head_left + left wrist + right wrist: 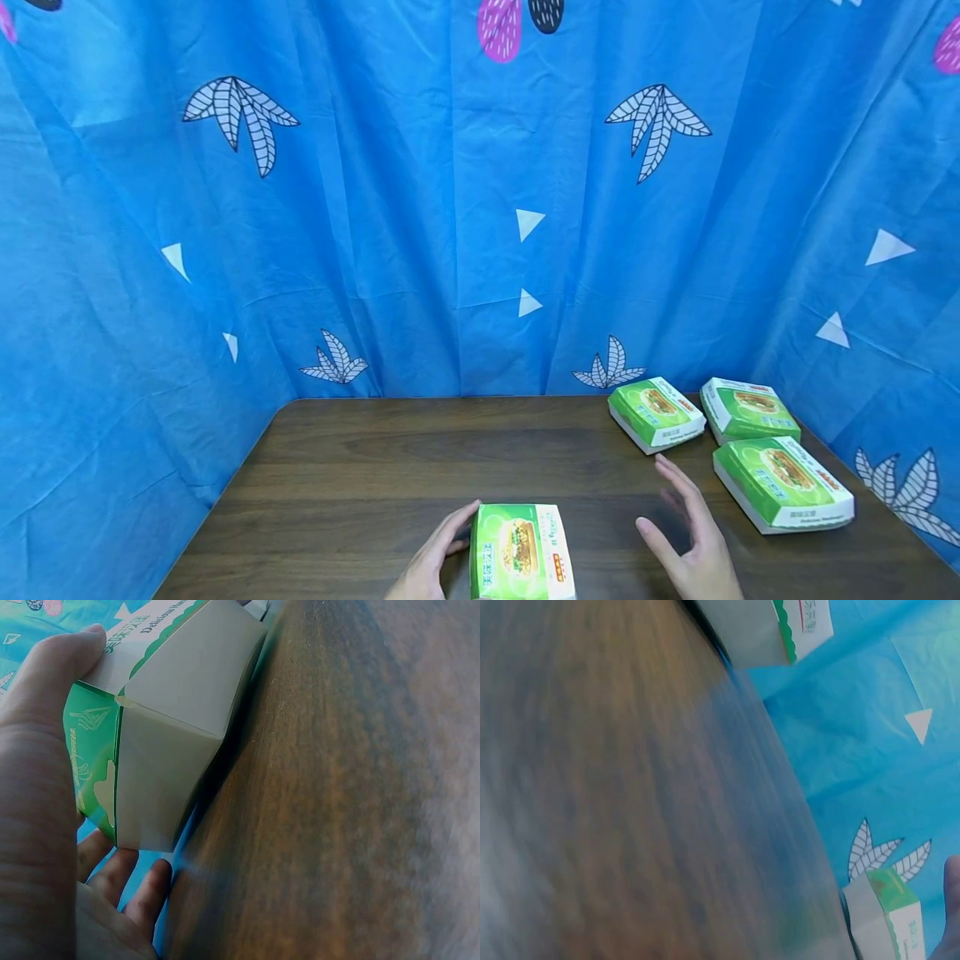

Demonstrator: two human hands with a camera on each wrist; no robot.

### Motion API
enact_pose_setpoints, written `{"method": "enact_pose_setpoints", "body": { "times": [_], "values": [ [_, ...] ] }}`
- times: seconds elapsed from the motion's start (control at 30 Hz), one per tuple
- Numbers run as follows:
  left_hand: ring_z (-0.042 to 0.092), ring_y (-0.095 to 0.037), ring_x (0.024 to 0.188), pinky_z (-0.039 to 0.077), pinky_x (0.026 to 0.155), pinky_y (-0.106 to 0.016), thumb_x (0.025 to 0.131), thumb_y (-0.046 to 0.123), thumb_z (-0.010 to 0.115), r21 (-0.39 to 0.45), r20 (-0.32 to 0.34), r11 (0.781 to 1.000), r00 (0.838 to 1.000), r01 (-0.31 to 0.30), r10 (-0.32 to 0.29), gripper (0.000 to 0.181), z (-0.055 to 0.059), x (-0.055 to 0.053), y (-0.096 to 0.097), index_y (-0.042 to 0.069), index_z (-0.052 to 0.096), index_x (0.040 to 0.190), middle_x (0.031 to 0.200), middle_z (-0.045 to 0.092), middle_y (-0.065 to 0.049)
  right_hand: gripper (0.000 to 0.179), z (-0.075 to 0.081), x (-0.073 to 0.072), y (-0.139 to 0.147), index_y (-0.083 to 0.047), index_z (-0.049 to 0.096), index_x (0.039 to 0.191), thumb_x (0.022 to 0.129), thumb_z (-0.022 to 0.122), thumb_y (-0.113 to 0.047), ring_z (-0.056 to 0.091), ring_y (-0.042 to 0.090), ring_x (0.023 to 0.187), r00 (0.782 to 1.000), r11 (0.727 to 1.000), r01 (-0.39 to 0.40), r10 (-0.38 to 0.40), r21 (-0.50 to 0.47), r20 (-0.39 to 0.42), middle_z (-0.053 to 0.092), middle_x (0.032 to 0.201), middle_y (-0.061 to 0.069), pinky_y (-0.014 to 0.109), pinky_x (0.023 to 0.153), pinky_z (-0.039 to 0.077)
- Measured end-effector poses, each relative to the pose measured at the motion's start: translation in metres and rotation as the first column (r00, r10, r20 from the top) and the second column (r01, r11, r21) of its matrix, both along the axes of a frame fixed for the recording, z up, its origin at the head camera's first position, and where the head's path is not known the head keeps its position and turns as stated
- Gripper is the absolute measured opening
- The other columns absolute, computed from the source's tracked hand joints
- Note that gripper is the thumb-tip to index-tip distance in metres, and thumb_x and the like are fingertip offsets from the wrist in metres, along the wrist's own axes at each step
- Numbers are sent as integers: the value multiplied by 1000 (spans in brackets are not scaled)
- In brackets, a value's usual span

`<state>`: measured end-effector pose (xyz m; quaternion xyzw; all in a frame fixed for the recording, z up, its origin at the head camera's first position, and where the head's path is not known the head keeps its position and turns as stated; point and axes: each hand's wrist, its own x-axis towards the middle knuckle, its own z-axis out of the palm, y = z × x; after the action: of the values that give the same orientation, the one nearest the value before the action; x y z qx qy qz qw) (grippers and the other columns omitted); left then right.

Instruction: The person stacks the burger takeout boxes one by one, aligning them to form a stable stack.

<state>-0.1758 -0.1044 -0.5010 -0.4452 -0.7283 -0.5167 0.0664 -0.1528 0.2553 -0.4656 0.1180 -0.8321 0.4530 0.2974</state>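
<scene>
A green and white burger box (517, 552) with a printed burger on its lid sits on the wooden table at the near middle. My left hand (435, 557) holds it from the left side. In the left wrist view the thumb (79, 656) lies against one edge of the box (169, 769), and the other fingers (146, 896) spread along the opposite side. Away to the right of that box, my right hand (693, 546) hovers with fingers extended and thumb apart, holding nothing. Only a sliver of it (952, 892) enters the right wrist view.
Three similar boxes stand at the right of the table: one at the back (656, 412), one in the back corner (750, 410), and one nearer (783, 483). A blue patterned curtain (405, 208) hangs around the brown table (360, 467).
</scene>
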Motion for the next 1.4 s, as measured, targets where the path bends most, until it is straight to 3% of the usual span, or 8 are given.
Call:
{"method": "enact_pose_setpoints", "body": {
  "times": [0.2, 0.4, 0.57, 0.7, 0.83, 0.97, 1.1, 1.4],
  "values": [
    [30, -5, 138, 48, 98, -32, 78, 34, 79, -6, 152, 1000, 988, 20, -19, 99, 1, 2, -1, 7, 21, 153, 149, 28, -31, 78, 2, 1, 6, -15, 39, 146, 79, 74, 4, 35, -3, 133, 997, 998, 70, -70, 1, -19, 39, 150, 2, 4, 97, 34],
    [33, -9, 138, 51, 94, -33, 80, 37, 77, -23, 72, 1000, 997, -3, 4, 98, -2, 1, 0, -1, 21, 151, 146, 31, -32, 80, 3, 1, 16, -23, 38, 147, 80, 76, -2, 31, -7, 134, 985, 986, 168, -168, 16, 41, 38, 151, -6, 2, 98, 30],
    [31, -4, 138, 48, 98, -32, 76, 29, 82, -29, 198, 1000, 980, 0, 6, 101, 5, 5, -1, 4, 21, 152, 150, 27, -29, 77, 5, 0, 22, -26, 36, 148, 84, 75, -13, 31, -6, 133, 961, 965, 259, -261, 36, 92, 37, 151, -5, 0, 97, 25],
    [32, -4, 136, 48, 98, -31, 76, 25, 81, -32, 196, 999, 980, -17, 23, 98, 4, 6, 0, 9, 22, 153, 150, 29, -28, 77, 4, -2, 29, -25, 39, 146, 81, 77, -10, 30, -13, 129, 953, 954, 300, -301, 16, 44, 39, 150, -5, -1, 97, 25],
    [34, -8, 137, 50, 96, -33, 78, 26, 80, -40, 129, 998, 991, -41, 46, 95, 3, 6, 1, 10, 23, 153, 147, 31, -30, 78, 3, -3, 35, -22, 42, 145, 78, 78, -5, 32, -11, 130, 943, 943, 332, -332, -16, 8, 42, 148, -2, 0, 98, 27],
    [34, -5, 136, 48, 98, -31, 82, 22, 77, -88, 242, 994, 967, -57, 77, 91, 8, 9, 1, 11, 22, 153, 151, 31, -21, 77, 4, -3, 39, -22, 42, 145, 79, 78, -9, 30, -9, 133, 925, 925, 378, -378, -25, 32, 40, 148, -9, -1, 99, 23],
    [35, -5, 135, 45, 101, -29, 83, 20, 75, -139, 364, 987, 923, -77, 123, 89, 15, 12, 2, 15, 21, 154, 154, 29, -10, 78, 7, -2, 44, -24, 40, 147, 80, 79, -13, 28, -1, 138, 905, 906, 423, -421, -19, 50, 38, 150, -8, 3, 103, 18],
    [35, -6, 135, 46, 100, -29, 83, 22, 76, -154, 339, 985, 932, -79, 128, 90, 14, 12, 2, 14, 21, 154, 153, 30, -11, 87, 6, -3, 58, -28, 31, 150, 79, 79, -16, 25, 9, 141, 870, 873, 487, -484, -13, 94, 33, 154, -3, 3, 104, 14]
  ]
}}
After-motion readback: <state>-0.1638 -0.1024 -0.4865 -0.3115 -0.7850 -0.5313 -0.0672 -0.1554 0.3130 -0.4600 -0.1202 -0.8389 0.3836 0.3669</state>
